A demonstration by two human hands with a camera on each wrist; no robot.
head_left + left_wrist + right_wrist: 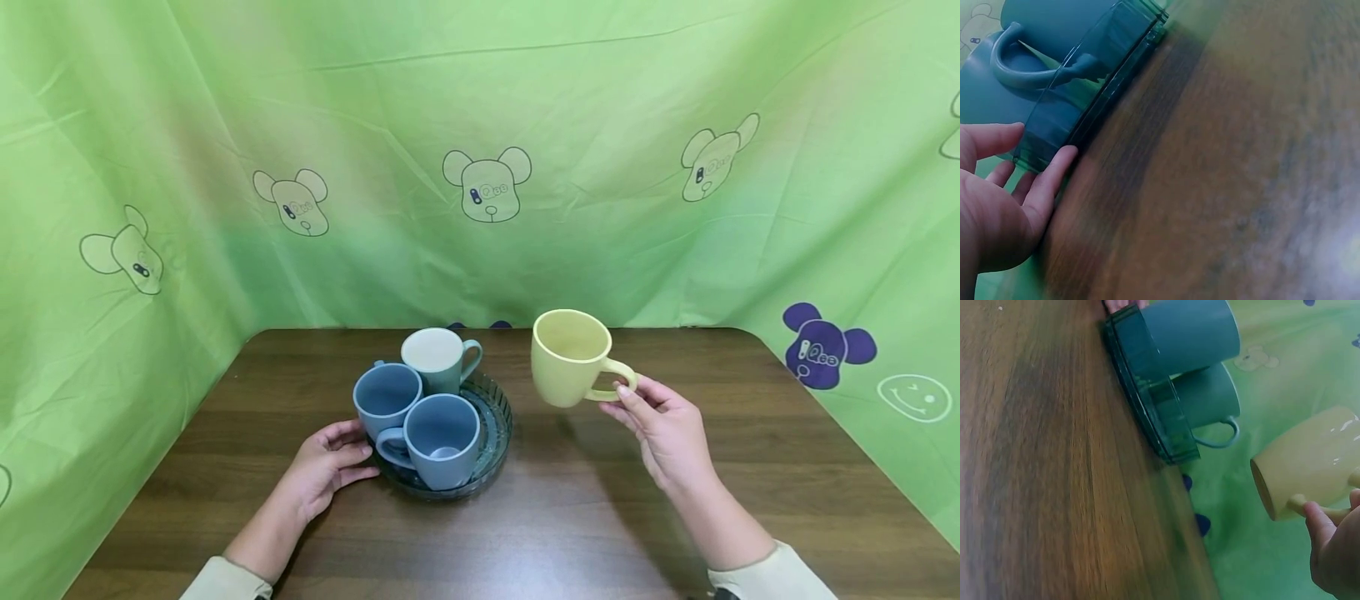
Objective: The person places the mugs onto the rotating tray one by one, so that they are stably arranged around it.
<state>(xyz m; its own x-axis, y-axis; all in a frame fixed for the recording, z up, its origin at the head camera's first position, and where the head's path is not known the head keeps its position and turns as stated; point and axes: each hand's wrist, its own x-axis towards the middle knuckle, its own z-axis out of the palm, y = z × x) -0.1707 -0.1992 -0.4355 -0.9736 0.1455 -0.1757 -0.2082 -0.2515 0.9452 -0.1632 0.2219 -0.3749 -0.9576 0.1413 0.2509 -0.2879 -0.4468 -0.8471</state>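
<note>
My right hand [667, 425] pinches the handle of a pale yellow mug [566, 367], holding it upright above the table, right of a round tray. The tray [491, 467] is dark green-blue ribbed glass, see-through at its wall. My left hand [330, 462] holds its left side, thumb near the rim and fingers low against the wall, as the left wrist view shows. Three mugs stand together in the tray: a blue mug [442, 446] in front with its handle to the left, another blue mug [386, 400] behind left, and a green mug [442, 358] with a white inside at the back.
Everything stands on a brown wood-grain table [585, 533] with rounded far corners. A green curtain [600, 100] printed with bear heads hangs behind it and along both sides.
</note>
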